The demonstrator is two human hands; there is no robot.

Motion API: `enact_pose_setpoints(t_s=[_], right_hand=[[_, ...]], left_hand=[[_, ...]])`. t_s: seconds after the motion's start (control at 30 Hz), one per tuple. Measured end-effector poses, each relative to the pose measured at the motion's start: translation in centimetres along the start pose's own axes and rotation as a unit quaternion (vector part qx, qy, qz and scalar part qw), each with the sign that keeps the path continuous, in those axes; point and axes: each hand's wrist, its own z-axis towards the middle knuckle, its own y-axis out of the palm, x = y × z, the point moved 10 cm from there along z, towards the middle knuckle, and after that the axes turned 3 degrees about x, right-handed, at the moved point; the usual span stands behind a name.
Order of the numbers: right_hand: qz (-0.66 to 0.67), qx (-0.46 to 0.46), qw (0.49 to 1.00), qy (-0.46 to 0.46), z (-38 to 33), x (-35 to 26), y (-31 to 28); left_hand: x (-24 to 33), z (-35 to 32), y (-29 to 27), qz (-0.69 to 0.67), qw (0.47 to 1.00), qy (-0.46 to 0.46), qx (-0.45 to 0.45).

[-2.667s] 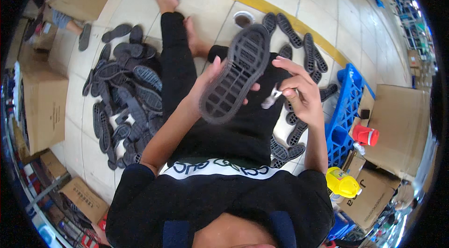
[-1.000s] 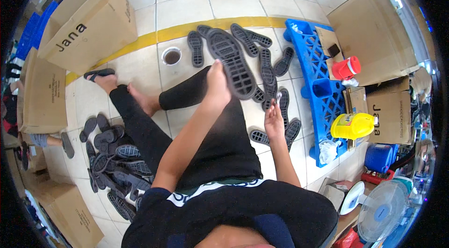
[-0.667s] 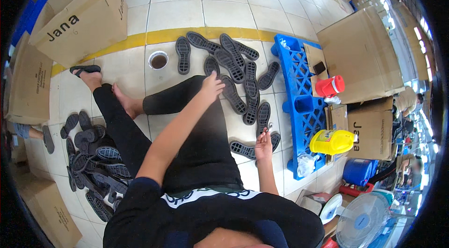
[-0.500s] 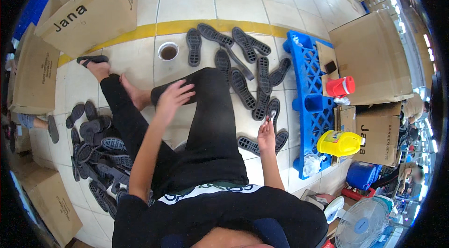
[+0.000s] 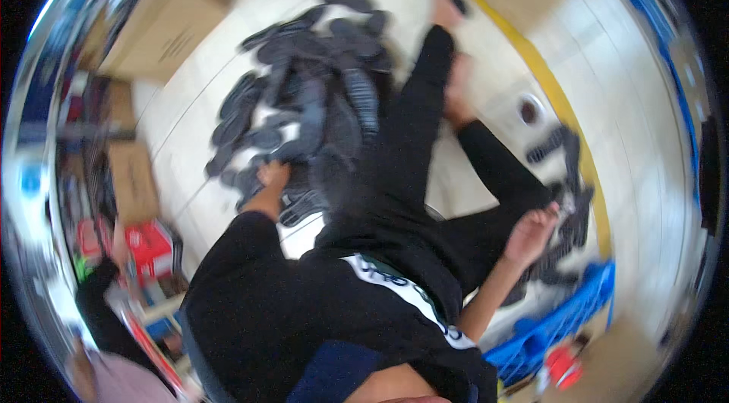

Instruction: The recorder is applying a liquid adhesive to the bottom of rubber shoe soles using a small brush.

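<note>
My left hand (image 5: 273, 173) reaches into the near left edge of a heap of dark shoe soles (image 5: 361, 99). Its fingers touch the soles, but blur hides whether they grip one. Out to the right, my right hand (image 5: 529, 234) is closed, pinching a small whitish, shiny thing (image 5: 566, 205) at its fingertips. More dark soles (image 5: 544, 146) lie spread on the floor beyond that hand, partly hidden by my knee and forearm. A white-rimmed round container (image 5: 529, 109) with dark contents stands near my bent leg.
A blue pallet (image 5: 558, 319) and a red jug (image 5: 563, 367) are at lower right. Cardboard boxes (image 5: 163, 23) stand at upper left, with a red box (image 5: 152, 251) lower down. Another person's sleeve (image 5: 125, 380) shows at lower left. A yellow floor line (image 5: 524, 46) runs along the right.
The view has swung to the left, bringing the heap to the centre. My left hand has gone from above my knee to the heap. My right hand still holds the small thing.
</note>
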Motion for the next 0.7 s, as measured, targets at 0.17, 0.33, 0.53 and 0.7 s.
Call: enact_pose_setpoints(t_s=[0.17,0.33,0.53,0.7], right_hand=[[-0.070,-0.105,0.986,0.110,6.7,4.8,3.9],[-0.084,-0.063,0.989,0.101,12.0,9.8,4.7],[-0.144,0.070,0.970,0.181,9.5,16.4,-1.9],[-0.173,0.096,0.963,0.184,8.8,16.0,-3.8]], left_hand=[[6.2,-6.5,1.9,-0.069,0.995,0.056,0.042],[6.7,-7.5,0.5,-0.088,0.986,0.136,0.049],[5.2,-5.6,-0.9,0.175,0.929,0.296,-0.134],[4.5,-6.2,-3.2,0.196,0.904,0.343,-0.162]])
